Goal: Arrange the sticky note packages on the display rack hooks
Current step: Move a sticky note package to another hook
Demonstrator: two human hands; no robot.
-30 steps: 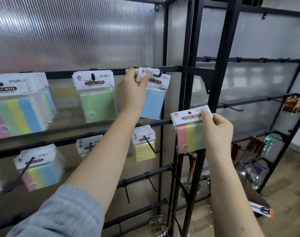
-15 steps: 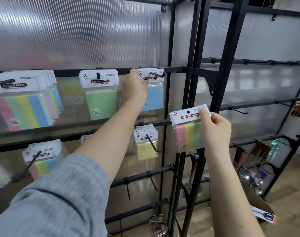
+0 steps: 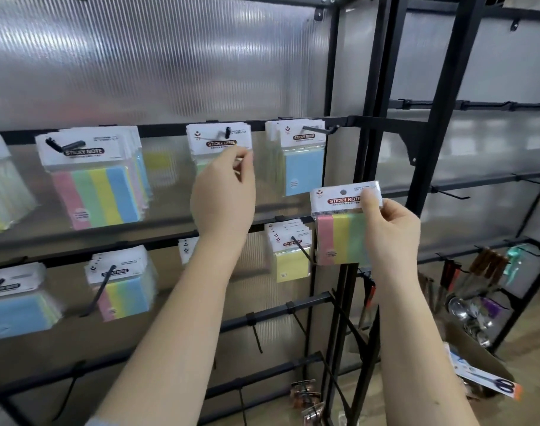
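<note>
Head cam: R hand [image 3: 391, 232] pinches striped pkg [image 3: 342, 235], L hand [image 3: 224, 192] at green pkg [image 3: 218, 139]

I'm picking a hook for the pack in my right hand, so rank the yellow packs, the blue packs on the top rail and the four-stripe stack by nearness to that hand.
From the right hand:
1. Yellow packs, just left, lower rail.
2. Blue packs, up-left, top rail.
3. Four-stripe stack, far left.

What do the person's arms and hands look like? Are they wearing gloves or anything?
No gloves. Both hands are bare: the left hand and the right hand show no rings, watch or bracelets. The forearms are bare too. Only a small bit of light grey-blue sleeve peeks in at the bottom edge on the left arm. No sleeve shows on the right arm.
</note>
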